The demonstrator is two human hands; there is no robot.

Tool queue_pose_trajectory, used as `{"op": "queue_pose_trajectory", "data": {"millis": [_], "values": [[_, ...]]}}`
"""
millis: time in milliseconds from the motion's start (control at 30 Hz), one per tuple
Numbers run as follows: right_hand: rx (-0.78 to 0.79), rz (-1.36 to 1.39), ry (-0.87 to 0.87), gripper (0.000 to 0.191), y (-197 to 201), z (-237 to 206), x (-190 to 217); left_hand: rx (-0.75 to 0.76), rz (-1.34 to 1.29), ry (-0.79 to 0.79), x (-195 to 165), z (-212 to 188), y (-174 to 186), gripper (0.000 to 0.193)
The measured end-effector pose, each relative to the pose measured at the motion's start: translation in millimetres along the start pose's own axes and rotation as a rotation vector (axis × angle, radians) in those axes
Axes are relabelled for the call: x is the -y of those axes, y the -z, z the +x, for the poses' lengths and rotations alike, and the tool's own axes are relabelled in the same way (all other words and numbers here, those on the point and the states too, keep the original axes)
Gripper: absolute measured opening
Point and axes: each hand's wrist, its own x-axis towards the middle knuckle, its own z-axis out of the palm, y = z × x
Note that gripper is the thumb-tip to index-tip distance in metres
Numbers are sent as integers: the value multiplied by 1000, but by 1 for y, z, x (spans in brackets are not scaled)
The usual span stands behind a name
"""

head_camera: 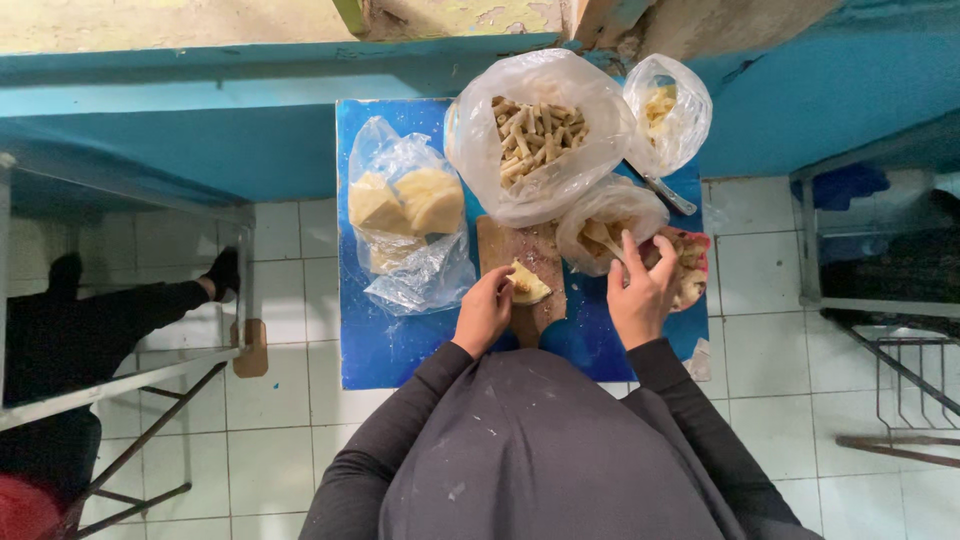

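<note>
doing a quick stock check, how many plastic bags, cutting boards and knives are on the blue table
plastic bags: 4 (pale blocks, cut sticks, small top bag, bag by right hand)
wooden cutting board: 1
knife: 1
total: 6

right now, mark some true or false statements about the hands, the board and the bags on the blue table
1. The left hand touches a pale yellow piece on the wooden cutting board. True.
2. The right hand rests on the floor tiles. False: it is at a small bag beside the board.
3. The large bag holds cut sticks. True.
4. The bag of yellow blocks lies right of the board. False: it lies left.
</note>
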Motion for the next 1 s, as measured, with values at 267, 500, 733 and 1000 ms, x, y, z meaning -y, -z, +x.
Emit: {"op": "queue_pose_trajectory", "data": {"millis": [267,500,733,1000], "values": [[556,394,-154,11,-32,-25,37,34,59,-29,3,3,-2,30],[605,334,-290,12,-56,-39,37,55,35,-31,5,2,0,33],[531,379,-230,10,-54,-41,43,59,31,-43,4,1,-1,34],[452,438,-252,28,-45,-35,55,67,54,-100,4,3,-2,26]]}}
